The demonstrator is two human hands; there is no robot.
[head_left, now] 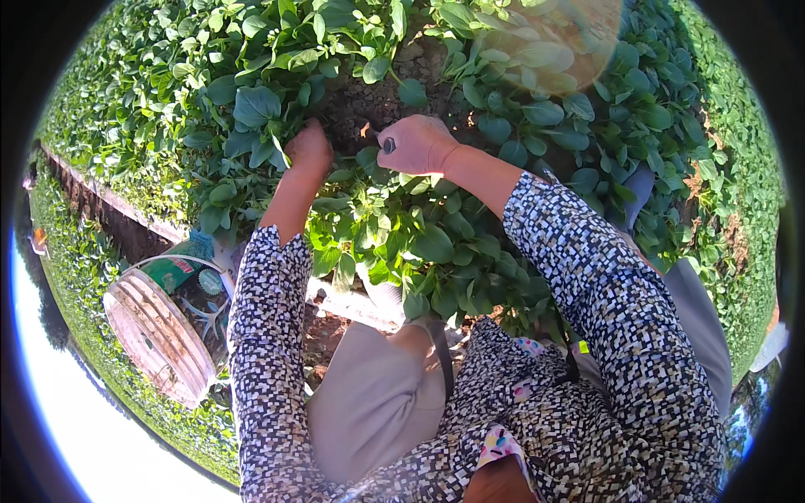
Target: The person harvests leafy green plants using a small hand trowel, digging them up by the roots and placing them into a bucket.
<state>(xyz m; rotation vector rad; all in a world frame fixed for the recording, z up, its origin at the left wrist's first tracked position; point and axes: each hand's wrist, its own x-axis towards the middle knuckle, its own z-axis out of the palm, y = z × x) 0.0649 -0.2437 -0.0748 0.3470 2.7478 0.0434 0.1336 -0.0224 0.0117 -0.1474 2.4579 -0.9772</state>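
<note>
My right hand [417, 146] is closed in a fist around a tool with a dark round handle end [388, 145]. The rest of that tool is hidden in the fist, so its kind cannot be made out. It is held low over a patch of bare brown soil [356, 109] among leafy green plants [432, 243]. To its left, my left hand [309, 149] reaches down at the base of broad-leaved greens [257, 107]. Leaves and shadow hide its fingers, and whether they hold a stem does not show.
A pale, dirt-streaked bucket [159, 335] lies tilted at my left, with a green-labelled bottle [172, 268] by its rim. Dense greens surround both hands. A pale border strip [109, 194] runs along the bed at left. My bent knee [369, 394] is close below.
</note>
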